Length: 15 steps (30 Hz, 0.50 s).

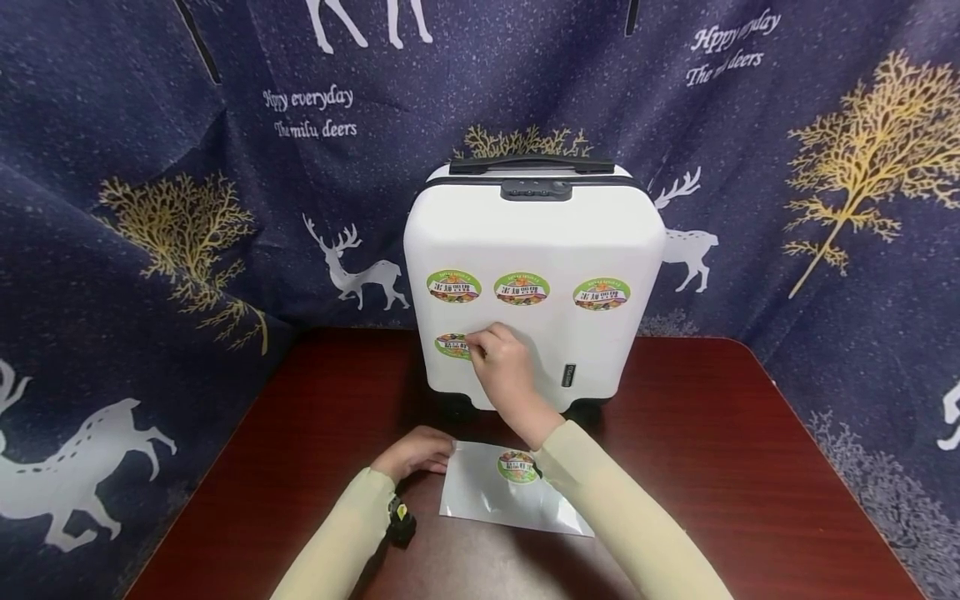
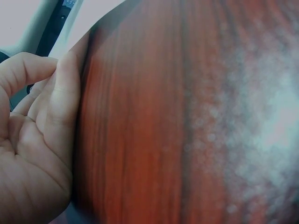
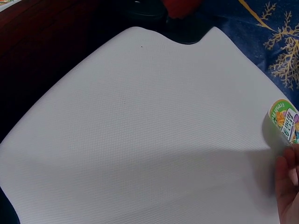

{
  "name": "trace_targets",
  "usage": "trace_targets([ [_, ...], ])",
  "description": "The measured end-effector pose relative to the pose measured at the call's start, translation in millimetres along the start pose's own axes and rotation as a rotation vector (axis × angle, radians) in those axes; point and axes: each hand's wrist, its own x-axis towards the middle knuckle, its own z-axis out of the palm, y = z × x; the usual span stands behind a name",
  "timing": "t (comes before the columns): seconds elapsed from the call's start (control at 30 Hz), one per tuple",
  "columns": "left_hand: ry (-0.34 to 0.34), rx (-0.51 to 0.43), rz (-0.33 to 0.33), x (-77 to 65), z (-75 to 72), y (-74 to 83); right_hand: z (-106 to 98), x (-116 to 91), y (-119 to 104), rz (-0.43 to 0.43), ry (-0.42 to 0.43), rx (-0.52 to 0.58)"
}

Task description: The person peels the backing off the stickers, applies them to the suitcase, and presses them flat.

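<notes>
while the left hand (image 1: 420, 451) pinches a sheet (image 1: 476, 492), right hand (image 1: 504, 367) pinching oval sticker (image 1: 452, 346)

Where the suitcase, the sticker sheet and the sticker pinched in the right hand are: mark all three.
Suitcase (image 1: 536, 237): head view, upper part of its white front.
Sticker sheet (image 1: 497, 500): head view, bare lower part.
Pinched sticker (image 3: 285, 121): right wrist view, its printed face.

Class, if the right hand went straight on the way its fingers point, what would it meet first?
Most likely the front of the white suitcase, behind the sticker that the right hand pinches; any remaining gap is hard to judge.
</notes>
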Motion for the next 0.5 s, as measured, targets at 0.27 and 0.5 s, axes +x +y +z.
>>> trace_targets([
  [0.27, -0.001, -0.003, 0.009, -0.7, -0.5, -0.4, -0.5, -0.6, 0.0, -0.002, -0.003, -0.024],
  [0.5, -0.005, 0.005, 0.021, -1.6, -1.1, -1.0, 0.3, -2.0, 2.1, -0.032, 0.045, -0.093],
])
